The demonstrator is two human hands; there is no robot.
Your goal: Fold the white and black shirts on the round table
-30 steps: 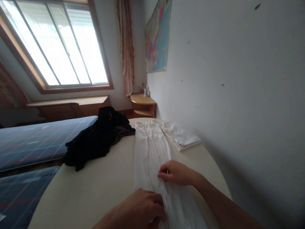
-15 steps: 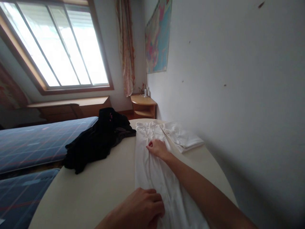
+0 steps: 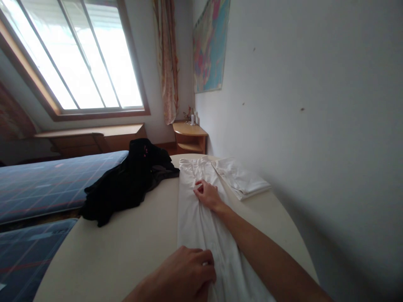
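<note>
A long white garment, which looks like trousers with a gathered waistband, lies lengthwise on the round cream table. My right hand reaches across it near the waist end, thumb and fingertips pinched at the cloth, where creases run together. Closer to me, my left hand is curled over the garment's left side. Its fingertips are partly hidden, but they look closed on the fabric. The near end of the garment passes out of the picture at the bottom.
A folded white garment lies to the right, close to the wall. Black clothing is heaped at the table's left edge, beside blue plaid mattresses. A wooden corner shelf stands behind the table.
My right hand has shifted slightly up, its index finger now a little more raised. My left hand stays nearly in place. The view has tilted a little.
</note>
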